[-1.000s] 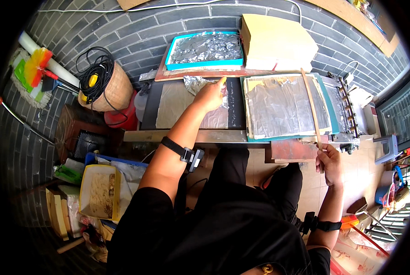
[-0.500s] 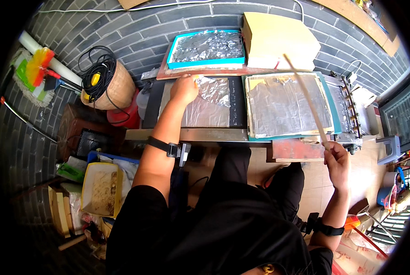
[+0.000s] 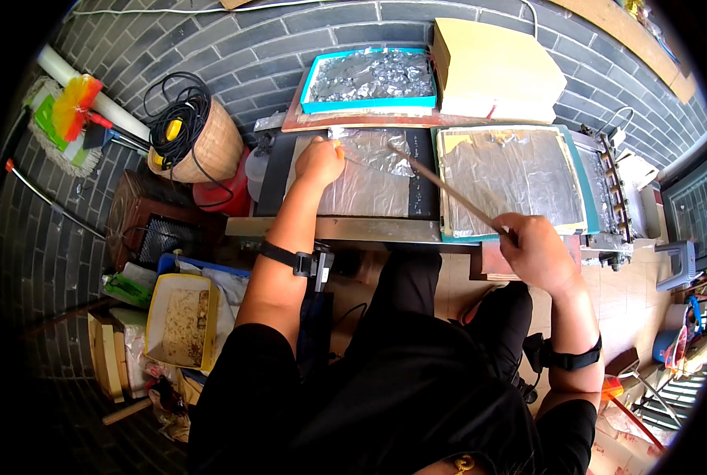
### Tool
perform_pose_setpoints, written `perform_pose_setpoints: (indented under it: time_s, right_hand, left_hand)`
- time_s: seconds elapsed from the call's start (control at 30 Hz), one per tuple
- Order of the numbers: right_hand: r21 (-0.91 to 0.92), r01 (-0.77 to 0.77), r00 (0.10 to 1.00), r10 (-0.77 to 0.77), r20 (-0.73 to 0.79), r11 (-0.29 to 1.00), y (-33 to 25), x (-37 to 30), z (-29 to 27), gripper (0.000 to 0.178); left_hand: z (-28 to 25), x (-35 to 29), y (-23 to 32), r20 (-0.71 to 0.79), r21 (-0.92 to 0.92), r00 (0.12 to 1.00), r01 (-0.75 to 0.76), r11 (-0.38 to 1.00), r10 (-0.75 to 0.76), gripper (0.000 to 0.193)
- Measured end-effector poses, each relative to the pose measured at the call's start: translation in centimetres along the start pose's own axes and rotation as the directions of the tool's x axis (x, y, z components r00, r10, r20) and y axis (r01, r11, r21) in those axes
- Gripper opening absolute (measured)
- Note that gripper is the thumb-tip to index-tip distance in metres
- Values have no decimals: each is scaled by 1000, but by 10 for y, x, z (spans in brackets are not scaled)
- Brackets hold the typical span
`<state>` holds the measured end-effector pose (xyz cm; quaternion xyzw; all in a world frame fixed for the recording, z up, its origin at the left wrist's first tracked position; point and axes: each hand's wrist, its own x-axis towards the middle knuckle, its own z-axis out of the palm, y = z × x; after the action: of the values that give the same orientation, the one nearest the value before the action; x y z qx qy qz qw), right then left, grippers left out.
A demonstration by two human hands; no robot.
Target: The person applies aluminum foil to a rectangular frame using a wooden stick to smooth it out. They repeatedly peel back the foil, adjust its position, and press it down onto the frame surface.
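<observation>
Left hand [image 3: 319,161] pinches the far corner of the foil sheet [image 3: 373,178], pinning it flat on the dark desk [image 3: 345,229]. Right hand [image 3: 537,252], fingers closed around a thin wooden stick [image 3: 444,188], angles its tip over the foil for smoothing.

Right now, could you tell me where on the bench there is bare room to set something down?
Little: a dark strip left of the foil sheet, by the left hand. Elsewhere it is crowded: foil-lined board, blue tray, box.
</observation>
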<state>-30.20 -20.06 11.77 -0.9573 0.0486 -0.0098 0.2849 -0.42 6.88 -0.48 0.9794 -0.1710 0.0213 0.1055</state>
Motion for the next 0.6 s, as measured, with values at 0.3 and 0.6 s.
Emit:
perform_pose_setpoints:
  time_s: [0.3,0.6]
  right_hand:
    - [-14,18,999,-19,-42,1000,5,-2,-3,24]
    - [178,-144,988,151,-27,973,1,-9,-10,27]
  left_hand:
    - [3,2,-4,26,-18,1000,4,1000,-4,33]
    - [16,14,19,-113,-329,978,-202,922,174,47]
